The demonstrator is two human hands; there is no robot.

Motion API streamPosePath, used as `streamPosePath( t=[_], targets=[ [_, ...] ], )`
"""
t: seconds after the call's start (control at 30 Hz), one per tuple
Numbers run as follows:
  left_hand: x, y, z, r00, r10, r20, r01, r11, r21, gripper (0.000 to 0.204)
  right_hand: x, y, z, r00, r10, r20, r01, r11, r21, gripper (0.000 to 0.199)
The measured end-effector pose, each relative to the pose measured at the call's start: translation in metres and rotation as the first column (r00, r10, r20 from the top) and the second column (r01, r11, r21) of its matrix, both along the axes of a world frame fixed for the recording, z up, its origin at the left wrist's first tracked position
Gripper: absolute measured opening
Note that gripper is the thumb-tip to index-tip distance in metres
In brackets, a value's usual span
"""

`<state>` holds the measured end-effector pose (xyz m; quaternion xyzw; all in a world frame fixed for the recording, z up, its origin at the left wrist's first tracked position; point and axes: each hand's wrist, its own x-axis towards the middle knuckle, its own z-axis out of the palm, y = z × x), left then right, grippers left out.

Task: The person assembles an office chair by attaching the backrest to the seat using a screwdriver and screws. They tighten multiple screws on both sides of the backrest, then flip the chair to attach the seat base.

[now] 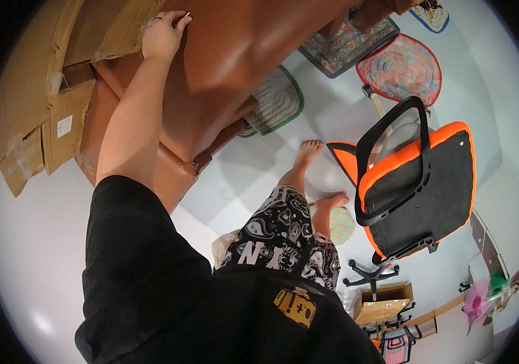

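My left hand [164,35] is stretched out to the far left, over the edge where brown cardboard [105,30] meets a glossy reddish-brown piece of furniture [229,42]. Its thumb and fingers are closed in a pinch. A small whitish tip shows at the fingers; whether it is a nail or a thing held is too small to tell. The brown furniture looks leather-covered and reaches under my forearm. My right hand is out of the picture.
An orange-and-black office chair part [423,194] with a black armrest loop stands to the right. Beyond my bare feet lie a grey mat [274,100], a dark patterned mat [353,48] and a red-rimmed mat [402,70]. A black chair base [371,276] sits near an open cardboard box [384,309].
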<state>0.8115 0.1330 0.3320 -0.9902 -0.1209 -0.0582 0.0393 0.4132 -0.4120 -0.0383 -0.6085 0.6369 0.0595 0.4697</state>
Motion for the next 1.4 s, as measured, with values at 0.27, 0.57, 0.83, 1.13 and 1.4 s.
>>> streamPosePath(
  t=[0.27,0.57,0.83,1.13,1.4],
  targets=[
    [0.036,0.019,-0.013,0.975,0.180,0.131,-0.151,0.967,-0.205,0.029,0.022,0.040,0.055,0.889,-0.413,0.197,0.338,0.882,0.328,0.044],
    [0.069,-0.012,-0.002,0.992,0.128,0.012,-0.119,0.948,-0.294,0.026,0.047,0.024,0.065,0.932,-0.353,0.077,0.316,0.900,0.301,0.048],
    [0.070,-0.015,0.012,0.767,0.545,-0.340,-0.096,-0.427,-0.899,0.026,0.076,0.033,0.095,0.959,-0.279,0.042,0.259,0.930,0.259,0.066],
    [0.090,-0.059,-0.001,0.995,0.092,0.050,-0.029,0.700,-0.713,0.044,0.052,-0.009,0.349,0.972,0.236,-0.002,-0.218,0.899,0.379,0.039],
    [0.079,-0.066,-0.017,0.998,0.016,-0.066,-0.028,0.985,-0.173,0.039,-0.092,-0.101,0.572,0.909,0.394,-0.134,-0.286,0.826,0.485,0.019]
  ],
)
